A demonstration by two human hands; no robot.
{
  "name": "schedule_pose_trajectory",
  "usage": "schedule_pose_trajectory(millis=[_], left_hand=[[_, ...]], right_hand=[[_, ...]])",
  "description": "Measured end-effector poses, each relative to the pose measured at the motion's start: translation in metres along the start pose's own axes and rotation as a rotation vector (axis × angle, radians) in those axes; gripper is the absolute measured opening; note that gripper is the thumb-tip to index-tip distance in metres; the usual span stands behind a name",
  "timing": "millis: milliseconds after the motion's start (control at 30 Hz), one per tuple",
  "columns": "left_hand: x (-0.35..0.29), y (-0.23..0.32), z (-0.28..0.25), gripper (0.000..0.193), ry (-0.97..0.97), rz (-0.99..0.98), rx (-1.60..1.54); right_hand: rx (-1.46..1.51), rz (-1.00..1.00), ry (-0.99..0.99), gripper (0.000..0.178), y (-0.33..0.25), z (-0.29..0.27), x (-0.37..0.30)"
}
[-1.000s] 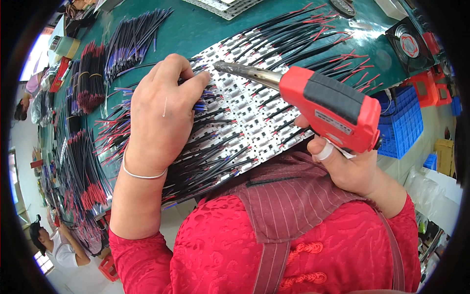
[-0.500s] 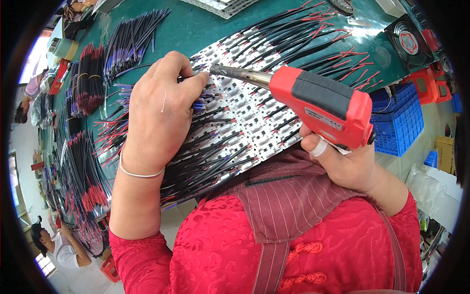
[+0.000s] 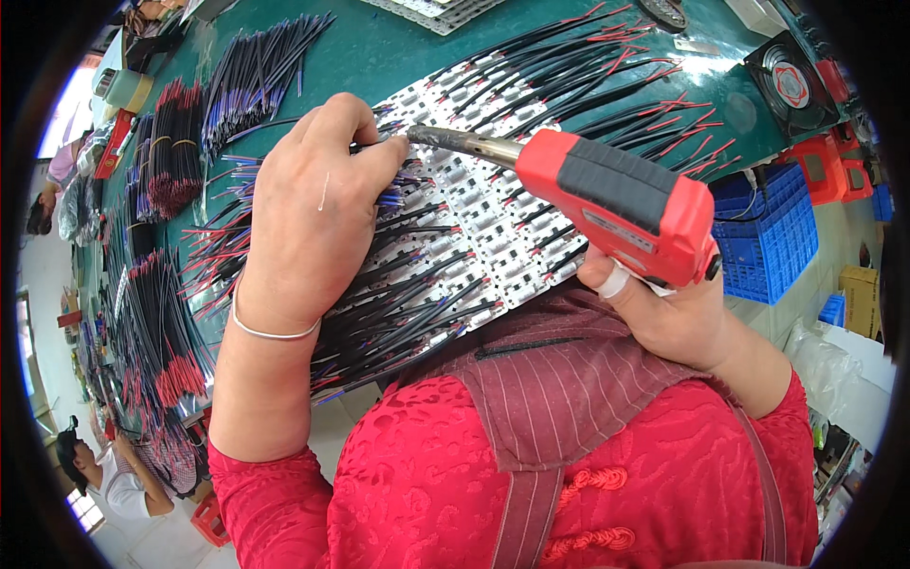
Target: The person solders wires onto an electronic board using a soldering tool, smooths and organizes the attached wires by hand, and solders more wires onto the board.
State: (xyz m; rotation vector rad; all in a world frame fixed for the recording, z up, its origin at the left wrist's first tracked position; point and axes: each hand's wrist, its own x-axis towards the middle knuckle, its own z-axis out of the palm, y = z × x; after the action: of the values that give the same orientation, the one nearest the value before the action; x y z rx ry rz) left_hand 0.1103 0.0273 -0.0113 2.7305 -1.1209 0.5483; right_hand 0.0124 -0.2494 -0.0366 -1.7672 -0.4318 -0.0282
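Observation:
My right hand (image 3: 678, 318), with a white wrap on the thumb, is closed round the grip of a red and black soldering gun (image 3: 616, 194). The gun's dark metal tip points left and reaches the fingertips of my left hand (image 3: 322, 194). That hand is closed in a pinch over the upper left part of a white circuit board panel (image 3: 488, 228). A dark wire (image 3: 261, 126) runs into its fingers from the left; the pinched end is hidden. Rows of black wires with red ends (image 3: 607, 114) stick out from both sides of the panel.
Bundles of dark wires lie on the green table (image 3: 379, 47) at left, including a blue-tipped bundle (image 3: 261, 66) and a red-tipped one (image 3: 175, 152). A small black fan (image 3: 789, 83) stands far right. Blue crates (image 3: 768, 232) are beside the table. Another person (image 3: 114, 474) is at lower left.
The soldering gun's body has tipped slightly and shifted a little left. My left hand stays at nearly the same spot, still pinching.

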Motion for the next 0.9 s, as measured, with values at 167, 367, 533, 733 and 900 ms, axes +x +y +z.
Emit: schedule_pose_trajectory(millis=[167, 367, 533, 733, 900], left_hand=[[0.0, 0.0, 0.0, 0.038, 0.008, 0.009, 0.003], [0.0, 0.001, 0.0, 0.038, 0.003, 0.007, 0.006], [0.0, 0.001, 0.0, 0.038, -0.003, 0.005, 0.003], [0.0, 0.001, 0.0, 0.038, -0.001, 0.014, 0.003], [0.002, 0.002, 0.0, 0.038, 0.004, 0.009, 0.006]], right_hand=[[0.11, 0.07, 0.003, 0.032, -0.001, 0.002, 0.0], [0.11, 0.113, -0.046, 0.033, -0.002, 0.0, 0.0], [0.09, 0.105, -0.021, 0.033, -0.005, -0.001, 0.004], [0.334, 0.243, 0.146, 0.033, -0.015, 0.003, 0.0], [0.201, 0.18, 0.062, 0.04, -0.012, -0.002, -0.002]])
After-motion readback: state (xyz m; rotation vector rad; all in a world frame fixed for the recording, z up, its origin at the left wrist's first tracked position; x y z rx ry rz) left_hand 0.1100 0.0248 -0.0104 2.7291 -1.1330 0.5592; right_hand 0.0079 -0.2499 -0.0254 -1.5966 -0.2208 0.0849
